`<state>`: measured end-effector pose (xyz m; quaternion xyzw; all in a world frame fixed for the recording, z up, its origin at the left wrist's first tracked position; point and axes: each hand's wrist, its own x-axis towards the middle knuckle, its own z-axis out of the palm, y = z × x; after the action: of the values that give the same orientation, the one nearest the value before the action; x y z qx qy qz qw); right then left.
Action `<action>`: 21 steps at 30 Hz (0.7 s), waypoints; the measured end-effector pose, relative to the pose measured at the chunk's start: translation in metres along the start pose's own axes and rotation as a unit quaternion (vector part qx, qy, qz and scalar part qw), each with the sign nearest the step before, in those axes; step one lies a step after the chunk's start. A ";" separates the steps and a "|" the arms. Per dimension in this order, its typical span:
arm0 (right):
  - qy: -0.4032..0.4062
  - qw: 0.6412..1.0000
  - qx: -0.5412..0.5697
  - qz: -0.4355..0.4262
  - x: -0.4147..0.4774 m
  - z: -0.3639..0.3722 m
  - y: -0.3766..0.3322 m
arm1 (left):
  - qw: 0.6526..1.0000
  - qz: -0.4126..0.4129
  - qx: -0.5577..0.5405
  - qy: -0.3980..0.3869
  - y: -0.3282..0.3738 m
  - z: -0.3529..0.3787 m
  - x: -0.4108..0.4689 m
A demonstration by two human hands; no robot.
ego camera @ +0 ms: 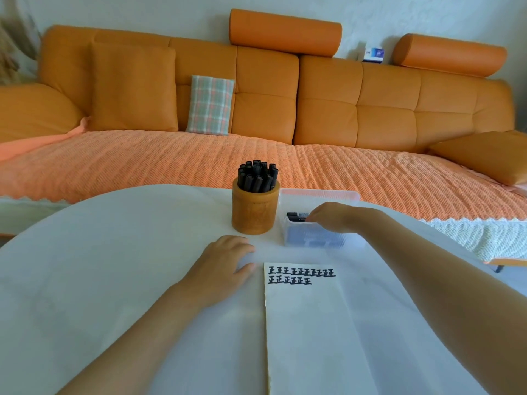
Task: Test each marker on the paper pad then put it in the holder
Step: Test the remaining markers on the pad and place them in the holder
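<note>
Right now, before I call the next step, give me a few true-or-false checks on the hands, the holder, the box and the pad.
1. The holder already has black markers standing in it. True.
2. The right hand is writing on the paper pad. False: it reaches into the clear box, with its fingertips at a marker lying there.
3. The pad bears two rows of black marks near its far end. True.
4. The left hand holds a marker. False: it rests on the table beside the pad and holds nothing.
5. The clear box stands to the left of the holder. False: it stands to the holder's right.
</note>
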<state>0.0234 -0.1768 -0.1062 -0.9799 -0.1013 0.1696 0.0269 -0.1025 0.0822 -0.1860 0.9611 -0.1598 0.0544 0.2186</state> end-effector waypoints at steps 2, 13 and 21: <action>-0.009 1.000 -0.012 -0.002 0.012 0.002 0.009 | 1.000 0.008 0.023 0.011 0.002 0.003 0.001; 0.194 0.976 0.085 -0.042 -0.040 -0.018 -0.013 | 0.999 0.001 0.044 0.005 0.004 0.004 0.006; 0.187 0.966 0.099 -0.150 -0.113 0.016 -0.025 | 0.997 0.000 -0.044 0.058 0.029 -0.013 0.000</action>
<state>-0.0906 -0.1754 -0.0822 -0.9602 -0.2229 -0.0138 0.1678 -0.1120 0.0633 -0.1627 0.9458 -0.1491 0.1032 0.2696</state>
